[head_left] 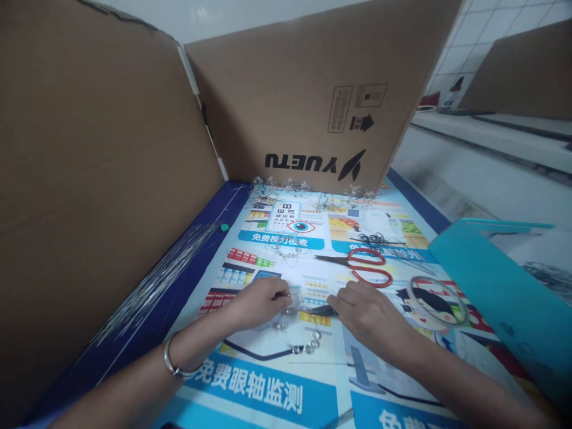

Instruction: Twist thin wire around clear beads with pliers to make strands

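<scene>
My left hand (261, 301) rests on the printed poster mat (268, 387) with its fingers pinched together on a string of clear beads (304, 345) that curls toward me. My right hand (366, 313) lies just to the right, fingers closed on a small dark tool (322, 310) whose tip points at the left fingertips. A silver bangle (172, 360) circles my left wrist. Red-handled scissors (361, 266) lie on the mat just beyond my right hand.
Cardboard walls (102, 167) fence the left and back sides. A bundle of thin wires (156, 283) lies along the left wall. Clear beads (313, 189) are heaped at the back. A teal tray (491, 286) stands at right, beside a clear ring (435, 301).
</scene>
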`<state>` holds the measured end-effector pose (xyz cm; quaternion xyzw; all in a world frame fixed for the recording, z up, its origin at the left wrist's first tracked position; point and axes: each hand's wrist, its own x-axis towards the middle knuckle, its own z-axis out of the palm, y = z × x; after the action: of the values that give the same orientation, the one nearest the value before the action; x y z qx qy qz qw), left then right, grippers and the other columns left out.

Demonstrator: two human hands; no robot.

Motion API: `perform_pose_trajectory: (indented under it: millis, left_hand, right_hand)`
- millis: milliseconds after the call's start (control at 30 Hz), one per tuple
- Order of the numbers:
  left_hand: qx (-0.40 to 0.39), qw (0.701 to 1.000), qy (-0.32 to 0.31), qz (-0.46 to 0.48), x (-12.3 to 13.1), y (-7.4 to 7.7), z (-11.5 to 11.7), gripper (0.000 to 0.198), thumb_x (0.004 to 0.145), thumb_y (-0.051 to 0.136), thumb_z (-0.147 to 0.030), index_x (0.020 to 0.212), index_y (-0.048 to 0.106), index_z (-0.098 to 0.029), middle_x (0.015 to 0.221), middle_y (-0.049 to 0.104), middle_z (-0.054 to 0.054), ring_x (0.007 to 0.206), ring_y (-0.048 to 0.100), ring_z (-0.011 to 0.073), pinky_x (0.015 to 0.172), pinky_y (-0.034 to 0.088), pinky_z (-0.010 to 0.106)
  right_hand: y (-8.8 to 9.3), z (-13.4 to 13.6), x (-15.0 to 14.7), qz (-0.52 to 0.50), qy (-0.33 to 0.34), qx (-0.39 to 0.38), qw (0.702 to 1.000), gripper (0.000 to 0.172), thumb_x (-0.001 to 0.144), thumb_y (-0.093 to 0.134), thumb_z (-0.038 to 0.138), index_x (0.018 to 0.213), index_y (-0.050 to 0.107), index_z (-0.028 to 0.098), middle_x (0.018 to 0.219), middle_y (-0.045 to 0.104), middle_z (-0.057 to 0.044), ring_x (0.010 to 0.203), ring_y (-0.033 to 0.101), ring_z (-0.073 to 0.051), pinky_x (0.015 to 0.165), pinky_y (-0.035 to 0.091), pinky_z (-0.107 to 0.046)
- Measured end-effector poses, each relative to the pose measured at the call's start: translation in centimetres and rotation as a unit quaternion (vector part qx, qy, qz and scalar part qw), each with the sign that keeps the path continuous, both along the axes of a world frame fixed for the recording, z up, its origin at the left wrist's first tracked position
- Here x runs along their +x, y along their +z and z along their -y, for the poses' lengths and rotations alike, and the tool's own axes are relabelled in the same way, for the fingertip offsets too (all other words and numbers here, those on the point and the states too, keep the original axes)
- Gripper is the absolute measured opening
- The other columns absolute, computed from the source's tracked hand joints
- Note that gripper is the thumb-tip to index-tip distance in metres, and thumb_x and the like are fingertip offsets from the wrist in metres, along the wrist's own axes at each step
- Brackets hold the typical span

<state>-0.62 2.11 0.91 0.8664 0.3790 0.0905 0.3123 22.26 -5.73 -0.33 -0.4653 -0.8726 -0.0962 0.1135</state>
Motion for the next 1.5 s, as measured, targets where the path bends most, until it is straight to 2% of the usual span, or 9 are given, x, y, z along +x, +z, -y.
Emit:
perform_pose_trajectory:
  millis: [233, 433, 533, 700, 833, 967, 1300, 1400, 1500]
  left_hand:
    - [-0.049, 0.998, 0.014, 0.023, 0.1, 0.7, 0.3, 0.018, 0.079, 0.045, -0.024, 0.067, 0.056, -0.017, 0.064, 0.055, -0.001, 0.062, 0.049, 0.013, 0.055, 0.033, 0.021]
    - [-0.136, 0.987, 0.042, 0.072, 0.2, 1.0, 0.4, 0.017, 0.082, 0.044, -0.028, 0.07, 0.051, -0.018, 0.067, 0.059, -0.002, 0.065, 0.052, 0.0131, 0.059, 0.036, 0.022]
    - [-0.204, 0.969, 0.043, 0.131, 0.3, 1.0, 0.6, 0.019, 0.084, 0.042, -0.032, 0.072, 0.045, -0.018, 0.067, 0.06, -0.001, 0.063, 0.054, 0.0124, 0.058, 0.038, 0.022]
    - [-0.321, 0.92, 0.027, 0.223, 0.3, 0.8, 0.8, 0.029, 0.083, 0.044, -0.046, 0.074, 0.042, -0.018, 0.072, 0.062, 0.003, 0.06, 0.056, 0.0114, 0.055, 0.039, 0.022]
    - [-0.355, 0.903, 0.039, 0.238, 0.4, 0.9, 0.9, 0.033, 0.077, 0.056, -0.047, 0.072, 0.042, -0.018, 0.068, 0.061, 0.001, 0.05, 0.049, 0.0069, 0.049, 0.034, 0.02]
    - [-0.399, 0.881, 0.05, 0.248, 0.5, 1.1, 1.0, 0.035, 0.069, 0.064, -0.046, 0.071, 0.043, -0.019, 0.07, 0.062, 0.001, 0.051, 0.049, 0.0075, 0.051, 0.037, 0.021]
    - [-0.442, 0.843, -0.008, 0.306, 0.2, 0.8, 1.0, 0.021, 0.077, 0.06, -0.035, 0.083, 0.057, -0.015, 0.076, 0.063, 0.004, 0.068, 0.06, 0.0126, 0.07, 0.043, 0.028]
    - [-0.433, 0.847, -0.027, 0.308, 0.1, 0.8, 1.0, 0.019, 0.077, 0.061, -0.033, 0.083, 0.059, -0.014, 0.076, 0.064, 0.005, 0.069, 0.059, 0.0127, 0.07, 0.042, 0.028]
    - [-0.412, 0.86, -0.016, 0.299, 0.2, 0.6, 1.0, 0.018, 0.078, 0.06, -0.032, 0.079, 0.059, -0.014, 0.07, 0.063, 0.003, 0.066, 0.057, 0.0116, 0.067, 0.041, 0.026]
  right_hand:
    - [0.2, 0.0, 0.0, -0.004, 0.017, 0.002, 1.0, 0.02, 0.085, 0.044, 0.01, 0.076, 0.059, 0.018, 0.068, 0.055, -0.003, 0.067, 0.044, -0.017, 0.064, 0.029, -0.031]
    - [0.2, -0.3, 0.2, -0.067, 0.016, -0.055, 0.996, 0.022, 0.084, 0.042, 0.012, 0.08, 0.062, 0.018, 0.068, 0.058, -0.004, 0.068, 0.049, -0.016, 0.063, 0.034, -0.028]
    - [0.0, -0.6, 0.4, -0.116, 0.014, -0.076, 0.99, 0.02, 0.084, 0.044, 0.017, 0.084, 0.064, 0.019, 0.07, 0.061, -0.005, 0.071, 0.052, -0.016, 0.065, 0.038, -0.027]
    - [-0.1, -0.8, 0.4, -0.162, 0.01, -0.107, 0.981, 0.021, 0.085, 0.044, 0.02, 0.085, 0.065, 0.02, 0.073, 0.064, -0.005, 0.072, 0.055, -0.017, 0.065, 0.041, -0.027]
    - [0.0, -0.8, 0.3, -0.196, -0.002, -0.133, 0.972, 0.02, 0.082, 0.046, 0.018, 0.086, 0.065, 0.02, 0.075, 0.064, -0.005, 0.072, 0.056, -0.017, 0.064, 0.042, -0.027]
    - [-0.1, -0.8, 0.3, -0.213, -0.008, -0.152, 0.965, 0.02, 0.081, 0.046, 0.019, 0.085, 0.066, 0.02, 0.074, 0.063, -0.005, 0.072, 0.056, -0.017, 0.063, 0.043, -0.027]
    - [0.3, -0.8, -0.1, -0.285, -0.066, -0.232, 0.928, 0.02, 0.082, 0.051, 0.033, 0.077, 0.066, 0.02, 0.069, 0.06, -0.001, 0.064, 0.056, -0.015, 0.058, 0.04, -0.024]
    - [0.4, -0.8, -0.1, -0.296, -0.069, -0.243, 0.921, 0.023, 0.083, 0.05, 0.035, 0.072, 0.064, 0.019, 0.066, 0.059, -0.001, 0.063, 0.055, -0.014, 0.057, 0.04, -0.024]
    - [0.4, -0.9, 0.0, -0.298, -0.07, -0.247, 0.919, 0.021, 0.083, 0.051, 0.034, 0.073, 0.063, 0.019, 0.067, 0.059, -0.001, 0.064, 0.055, -0.014, 0.057, 0.04, -0.024]
